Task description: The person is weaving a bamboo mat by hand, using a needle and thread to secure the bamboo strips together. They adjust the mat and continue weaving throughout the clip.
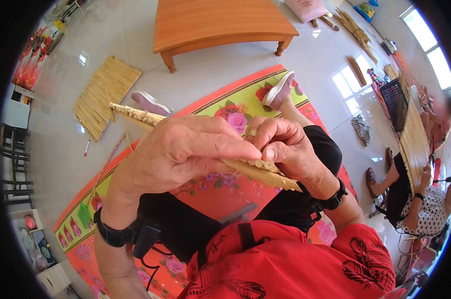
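Observation:
Across my lap, seen almost edge-on, is a mat of pale reed sticks (272, 178). One end of it sticks out beyond my left hand (185, 147), toward the upper left. That hand is closed over the mat's upper side, with fingers stretched toward the right. My right hand (290, 149), a ring on one finger, is closed in a pinch at the round cut stick ends. Its fingertips meet those of the left hand there. Whether a thread lies between the fingertips is too small to tell.
A flowered red and green floor mat (205, 107) lies under me. Ahead stands an orange-brown wooden table (220, 25). Another reed mat (108, 92) and a marker pen (87, 148) lie at left. At right, other people sit by a long reed mat (414, 144) and black crate (395, 104).

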Tool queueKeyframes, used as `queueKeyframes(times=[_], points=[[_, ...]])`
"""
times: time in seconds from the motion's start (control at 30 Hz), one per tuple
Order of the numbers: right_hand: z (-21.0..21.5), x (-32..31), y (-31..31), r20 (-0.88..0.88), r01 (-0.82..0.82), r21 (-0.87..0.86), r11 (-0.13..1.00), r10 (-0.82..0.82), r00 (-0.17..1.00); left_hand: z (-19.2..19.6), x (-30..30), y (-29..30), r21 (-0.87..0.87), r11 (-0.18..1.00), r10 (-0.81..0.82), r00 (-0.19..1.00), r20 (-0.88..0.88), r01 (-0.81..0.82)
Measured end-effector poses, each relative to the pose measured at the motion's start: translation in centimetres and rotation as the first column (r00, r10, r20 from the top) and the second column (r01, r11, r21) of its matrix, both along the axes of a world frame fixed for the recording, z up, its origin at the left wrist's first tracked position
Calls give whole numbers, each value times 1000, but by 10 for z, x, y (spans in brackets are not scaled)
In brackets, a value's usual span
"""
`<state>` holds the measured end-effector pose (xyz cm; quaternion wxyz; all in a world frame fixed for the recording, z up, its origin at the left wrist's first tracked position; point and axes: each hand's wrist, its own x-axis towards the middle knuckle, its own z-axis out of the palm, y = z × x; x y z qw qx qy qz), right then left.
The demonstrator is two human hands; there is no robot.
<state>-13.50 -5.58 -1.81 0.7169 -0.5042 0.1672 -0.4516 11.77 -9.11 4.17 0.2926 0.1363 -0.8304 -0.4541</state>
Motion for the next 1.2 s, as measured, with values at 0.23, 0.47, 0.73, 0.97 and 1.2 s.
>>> queueKeyframes(times=[0.23,0.47,0.73,0.97,1.2], points=[[4,4,-8,-172,121,-435,892,-214,962,1,-2,0,64,998,-5,1000,7,5],[-5,11,-13,382,7,198,980,-84,920,7,4,-4,66,998,-4,999,47,1],[-7,0,-4,49,-39,32,999,37,998,3,-1,-7,68,998,-16,1000,3,15],[5,2,-7,-66,92,-222,971,-109,992,8,-5,-6,111,994,-6,998,57,0],[-16,16,-8,377,14,211,977,-94,921,9,1,-3,129,992,-26,996,81,15]])
